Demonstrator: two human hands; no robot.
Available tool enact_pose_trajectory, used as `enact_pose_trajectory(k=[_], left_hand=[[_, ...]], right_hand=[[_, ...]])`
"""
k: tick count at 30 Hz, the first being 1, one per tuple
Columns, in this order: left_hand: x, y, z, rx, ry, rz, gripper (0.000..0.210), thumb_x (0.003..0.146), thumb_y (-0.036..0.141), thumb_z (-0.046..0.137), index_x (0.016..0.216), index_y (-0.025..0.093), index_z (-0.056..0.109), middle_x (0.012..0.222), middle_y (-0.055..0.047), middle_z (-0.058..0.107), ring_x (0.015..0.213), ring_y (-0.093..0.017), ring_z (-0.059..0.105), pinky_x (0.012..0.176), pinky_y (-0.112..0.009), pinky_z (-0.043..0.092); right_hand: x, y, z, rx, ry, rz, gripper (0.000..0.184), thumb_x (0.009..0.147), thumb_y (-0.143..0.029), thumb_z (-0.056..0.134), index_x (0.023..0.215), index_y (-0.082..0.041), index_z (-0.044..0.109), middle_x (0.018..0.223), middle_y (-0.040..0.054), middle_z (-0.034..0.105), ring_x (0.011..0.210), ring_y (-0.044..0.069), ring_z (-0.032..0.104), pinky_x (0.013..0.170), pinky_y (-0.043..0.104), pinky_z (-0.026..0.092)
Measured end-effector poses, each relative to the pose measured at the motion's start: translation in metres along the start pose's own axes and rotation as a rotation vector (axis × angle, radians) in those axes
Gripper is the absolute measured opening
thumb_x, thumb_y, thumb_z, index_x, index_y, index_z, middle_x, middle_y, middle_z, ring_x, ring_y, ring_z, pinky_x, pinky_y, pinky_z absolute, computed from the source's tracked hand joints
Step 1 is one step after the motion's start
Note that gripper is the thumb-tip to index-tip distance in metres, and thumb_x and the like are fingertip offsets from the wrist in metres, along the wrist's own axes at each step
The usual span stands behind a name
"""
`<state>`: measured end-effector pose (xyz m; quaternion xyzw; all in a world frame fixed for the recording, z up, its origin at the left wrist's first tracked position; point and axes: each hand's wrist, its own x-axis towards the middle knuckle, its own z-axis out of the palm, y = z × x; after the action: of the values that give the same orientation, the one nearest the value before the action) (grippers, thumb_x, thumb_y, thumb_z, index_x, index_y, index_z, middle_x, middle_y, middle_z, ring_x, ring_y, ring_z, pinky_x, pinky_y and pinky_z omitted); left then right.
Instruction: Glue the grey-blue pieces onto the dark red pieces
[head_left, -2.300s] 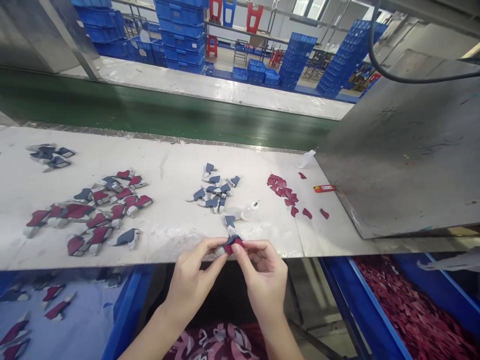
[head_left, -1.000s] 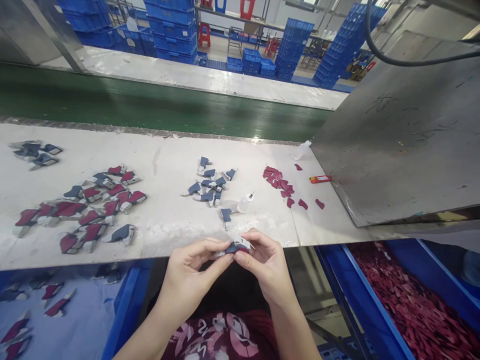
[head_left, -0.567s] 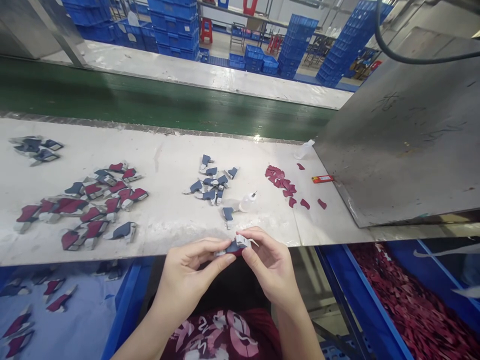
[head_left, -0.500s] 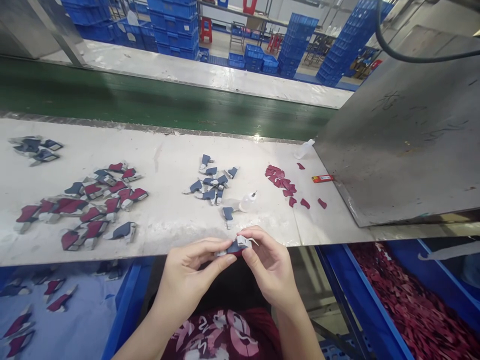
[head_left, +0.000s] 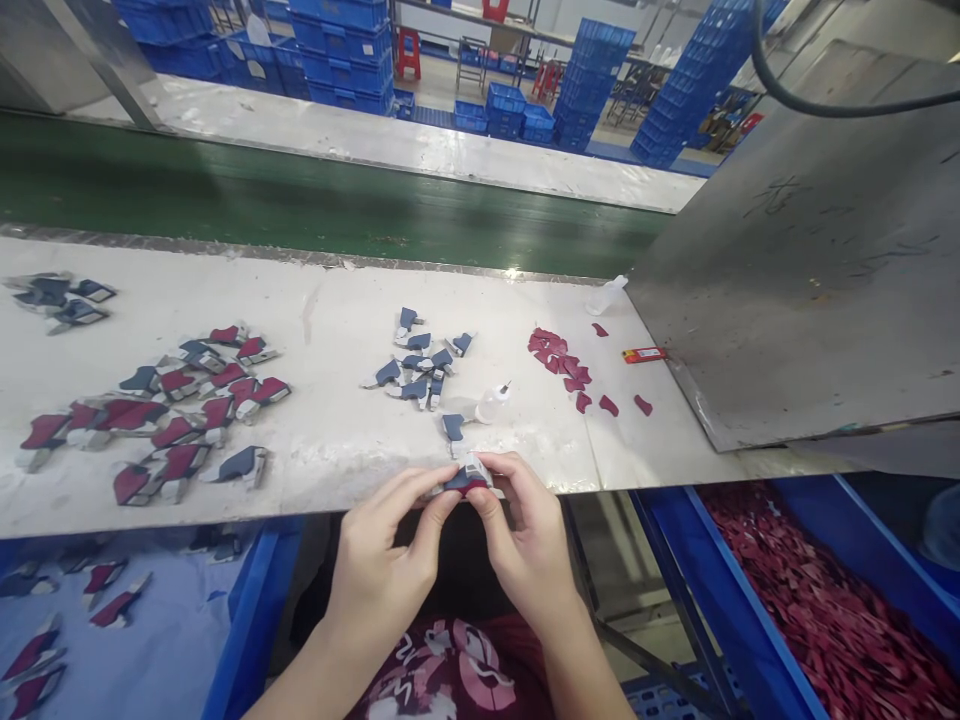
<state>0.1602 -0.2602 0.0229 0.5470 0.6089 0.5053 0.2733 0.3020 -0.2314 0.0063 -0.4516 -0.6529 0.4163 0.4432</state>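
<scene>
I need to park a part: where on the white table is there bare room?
Bare: the white table between the red-and-blue cluster and the blue pieces; also its near strip between the flat red pieces and the metal panel. Crowded: inside those groups, and just beyond the left hand and right hand, where a lone blue piece and the bottle are.

2 hands (head_left: 379, 555) (head_left: 529, 545) around 1 blue, red and grey part (head_left: 471, 480) – white bottle (head_left: 493, 405) beyond

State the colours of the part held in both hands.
The held part is dark blue, light grey and dark red; head view.
</scene>
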Motion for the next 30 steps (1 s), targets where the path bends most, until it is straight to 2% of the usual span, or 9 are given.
enact_pose_trajectory(k=[3, 6, 8, 11, 13, 16, 18, 24, 30], left_hand=[[-0.004, -0.001, 0.009, 0.119, 0.015, 0.132, 0.024, 0.091, 0.015, 0.056, 0.107, 0.02, 0.072, 0.095, -0.006, 0.072, 0.085, -0.018, 0.071, 0.077, -0.026, 0.058], [-0.006, -0.003, 0.016, 0.159, 0.058, 0.142, 0.023, 0.092, 0.014, 0.051, 0.105, 0.017, 0.069, 0.089, -0.006, 0.068, 0.082, -0.018, 0.068, 0.074, -0.027, 0.055], [-0.004, -0.006, 0.017, 0.129, 0.033, 0.077, 0.02, 0.092, 0.016, 0.051, 0.102, 0.017, 0.068, 0.09, -0.007, 0.068, 0.083, -0.018, 0.068, 0.074, -0.027, 0.055], [0.005, -0.011, 0.013, -0.029, -0.114, -0.108, 0.018, 0.092, 0.023, 0.055, 0.102, 0.018, 0.07, 0.098, -0.007, 0.072, 0.092, -0.02, 0.07, 0.079, -0.027, 0.056], [0.011, -0.015, 0.009, -0.148, -0.202, -0.236, 0.02, 0.09, 0.03, 0.06, 0.101, 0.018, 0.072, 0.1, -0.008, 0.074, 0.094, -0.021, 0.071, 0.083, -0.029, 0.057], [0.014, -0.017, 0.005, -0.24, -0.248, -0.342, 0.024, 0.087, 0.034, 0.064, 0.1, 0.017, 0.075, 0.1, -0.008, 0.077, 0.092, -0.023, 0.072, 0.084, -0.031, 0.058], [0.014, -0.018, 0.004, -0.256, -0.247, -0.36, 0.026, 0.087, 0.035, 0.065, 0.102, 0.016, 0.075, 0.102, -0.009, 0.077, 0.094, -0.023, 0.072, 0.086, -0.032, 0.058], [0.009, -0.024, 0.005, -0.282, -0.247, -0.36, 0.029, 0.088, 0.036, 0.065, 0.108, 0.017, 0.075, 0.11, -0.009, 0.075, 0.1, -0.025, 0.071, 0.091, -0.035, 0.058], [0.01, -0.025, 0.0, -0.261, -0.308, -0.293, 0.026, 0.089, 0.034, 0.065, 0.108, 0.02, 0.075, 0.109, -0.008, 0.074, 0.102, -0.023, 0.07, 0.092, -0.032, 0.057]], right_hand=[[-0.001, -0.001, 0.011, -0.086, 0.083, -0.021, 0.016, 0.096, -0.019, 0.049, 0.109, -0.022, 0.056, 0.092, 0.0043, 0.063, 0.08, 0.017, 0.063, 0.071, 0.029, 0.052], [-0.001, 0.0, 0.019, -0.057, 0.105, 0.044, 0.011, 0.096, -0.019, 0.047, 0.105, -0.022, 0.053, 0.085, 0.0017, 0.06, 0.072, 0.015, 0.06, 0.066, 0.027, 0.049], [0.0, 0.002, 0.019, 0.021, 0.079, 0.111, 0.009, 0.097, -0.024, 0.048, 0.104, -0.022, 0.054, 0.087, 0.0022, 0.061, 0.076, 0.016, 0.061, 0.069, 0.026, 0.05], [0.005, 0.007, 0.01, 0.179, -0.019, 0.221, 0.016, 0.098, -0.035, 0.052, 0.103, -0.021, 0.058, 0.093, 0.0037, 0.065, 0.086, 0.017, 0.064, 0.077, 0.027, 0.051], [0.008, 0.009, 0.002, 0.253, -0.089, 0.29, 0.024, 0.098, -0.043, 0.052, 0.099, -0.021, 0.062, 0.09, 0.0029, 0.066, 0.085, 0.017, 0.064, 0.078, 0.028, 0.051], [0.011, 0.011, -0.007, 0.258, -0.102, 0.343, 0.038, 0.1, -0.05, 0.044, 0.094, -0.021, 0.067, 0.082, 0.0014, 0.065, 0.077, 0.016, 0.062, 0.075, 0.028, 0.051], [0.012, 0.01, -0.01, 0.217, -0.104, 0.328, 0.04, 0.1, -0.051, 0.042, 0.097, -0.021, 0.069, 0.082, 0.0018, 0.066, 0.077, 0.017, 0.062, 0.074, 0.028, 0.051], [0.009, 0.009, -0.007, 0.13, -0.15, 0.281, 0.026, 0.098, -0.041, 0.052, 0.109, -0.022, 0.066, 0.103, 0.0059, 0.07, 0.096, 0.021, 0.067, 0.084, 0.032, 0.054], [0.005, 0.011, -0.001, 0.043, -0.146, 0.191, 0.022, 0.1, -0.034, 0.048, 0.113, -0.022, 0.061, 0.105, 0.0064, 0.068, 0.098, 0.019, 0.066, 0.087, 0.031, 0.053]])
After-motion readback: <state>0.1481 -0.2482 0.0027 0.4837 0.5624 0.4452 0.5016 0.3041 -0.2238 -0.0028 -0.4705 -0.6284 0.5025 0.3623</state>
